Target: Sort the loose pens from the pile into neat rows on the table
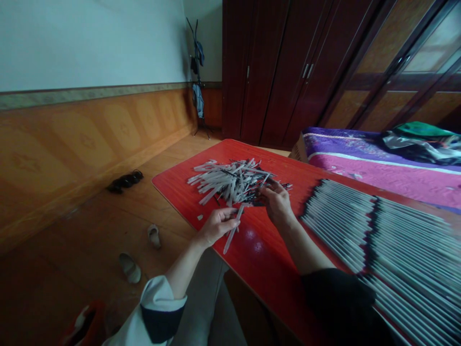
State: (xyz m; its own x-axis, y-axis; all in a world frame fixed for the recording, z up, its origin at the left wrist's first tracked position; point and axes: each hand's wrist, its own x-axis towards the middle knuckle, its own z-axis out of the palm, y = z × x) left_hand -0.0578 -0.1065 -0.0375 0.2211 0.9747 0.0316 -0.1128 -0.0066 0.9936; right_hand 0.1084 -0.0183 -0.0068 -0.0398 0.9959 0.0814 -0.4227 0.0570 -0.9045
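A loose heap of white pen barrels and dark refills lies on the red table. My left hand is closed around one white pen barrel that slants down toward the table's near edge. My right hand reaches into the right side of the heap, its fingers curled on a thin dark piece that I cannot make out. Both hands sit just in front of the heap.
Two long rows of assembled pens lie side by side on the table's right part. A bed with a purple and pink cover stands behind. Slippers and dark shoes lie on the wooden floor at left. Dark wardrobes fill the back.
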